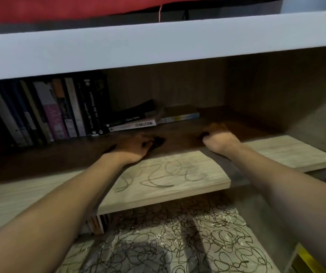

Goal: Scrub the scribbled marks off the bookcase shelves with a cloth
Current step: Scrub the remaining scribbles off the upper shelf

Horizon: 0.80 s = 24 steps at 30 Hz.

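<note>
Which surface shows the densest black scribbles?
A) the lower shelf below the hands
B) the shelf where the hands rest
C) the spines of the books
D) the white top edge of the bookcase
A: the lower shelf is covered in tangled black loops, while the shelf under the hands carries only a few faint lines.

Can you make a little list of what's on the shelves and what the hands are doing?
left hand: reaching in, gripping something small and dark
right hand: on middle shelf, fingers curled
scribbles: on middle shelf front
lower shelf: thick with black scribbles
books: standing at left, some lying flat
cloth: cannot tell
</note>
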Motion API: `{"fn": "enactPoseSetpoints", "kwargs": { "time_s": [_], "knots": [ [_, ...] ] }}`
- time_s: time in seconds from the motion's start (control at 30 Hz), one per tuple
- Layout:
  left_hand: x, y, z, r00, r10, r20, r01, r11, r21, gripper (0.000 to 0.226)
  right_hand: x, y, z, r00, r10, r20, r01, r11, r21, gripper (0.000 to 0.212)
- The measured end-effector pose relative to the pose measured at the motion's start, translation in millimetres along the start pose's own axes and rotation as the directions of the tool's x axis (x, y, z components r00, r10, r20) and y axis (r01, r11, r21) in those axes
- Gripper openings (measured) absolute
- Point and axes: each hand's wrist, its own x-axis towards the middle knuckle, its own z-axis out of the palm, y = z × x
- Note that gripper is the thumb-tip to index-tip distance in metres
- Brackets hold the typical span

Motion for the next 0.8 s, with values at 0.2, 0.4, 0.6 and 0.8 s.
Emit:
{"fn": "enactPoseSetpoints", "kwargs": {
  "time_s": [0.2, 0.4, 0.6, 0.8],
  "knots": [
    [-40.5, -5.8, -12.1, 0.967, 0.236, 0.097, -0.239, 0.971, 0.017, 0.037, -9.0, -8.2, 19.7, 0.988, -0.124, -0.088, 0.108, 0.981, -0.163, 0.032],
    [-13.4, 54.5, 17.2, 0.973, 0.232, 0.015, -0.232, 0.973, 0.010, 0.032, 2.6, -4.0, 21.3, 0.998, -0.041, -0.045, 0.036, 0.994, -0.104, 0.034],
    [-5.4, 46.3, 7.5, 0.988, 0.151, 0.044, -0.151, 0.988, 0.008, 0.032, 10.9, 21.7, 8.0, 0.990, -0.135, 0.041, 0.137, 0.989, -0.050, 0.036],
    [-43.3, 85.2, 16.0, 0.870, 0.485, 0.094, -0.477, 0.874, -0.094, 0.028, 12.5, 17.3, 9.4, 0.993, -0.113, -0.025, 0.113, 0.993, -0.036, 0.034]
  ]
}}
